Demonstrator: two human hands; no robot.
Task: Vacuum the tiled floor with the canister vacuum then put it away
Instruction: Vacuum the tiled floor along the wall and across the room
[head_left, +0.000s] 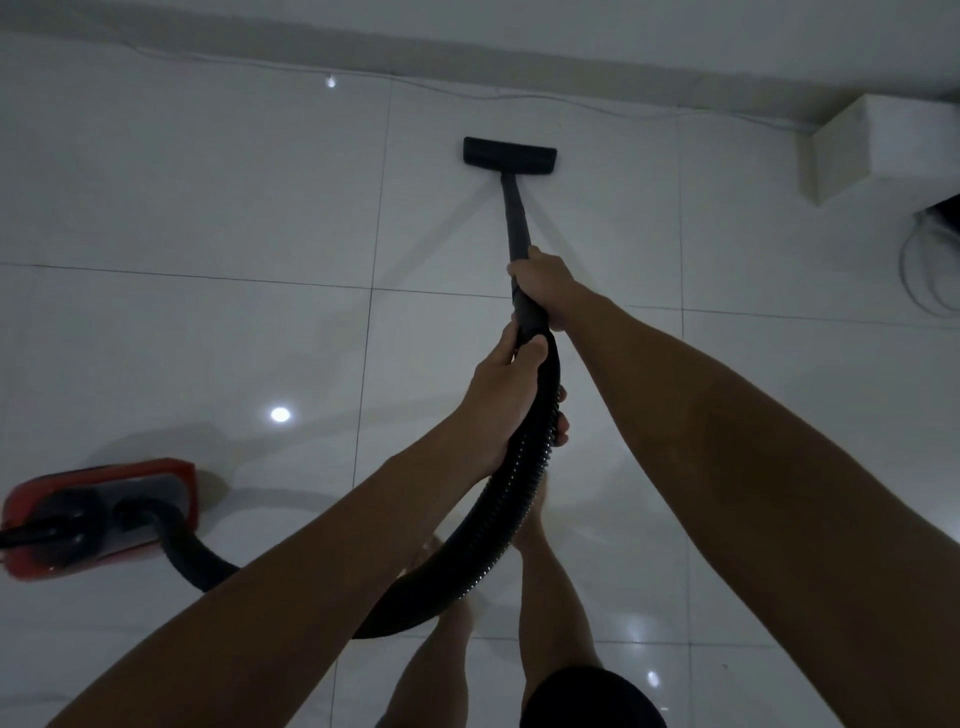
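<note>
Black wand (517, 218) clenched by right hand (543, 286); left hand (506, 400) grasps hose (498, 525) just behind.

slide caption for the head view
Both hands grip the black wand, pushing the floor head toward the wall; red canister trails left.

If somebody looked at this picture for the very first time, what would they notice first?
Probably the two arms reaching out in the middle, with the right hand and left hand gripping a long black vacuum wand. Its flat black nozzle sits on the shiny white tiled floor near the far wall. Next, the red vacuum at the lower left stands out, joined by a curving black hose.
</note>
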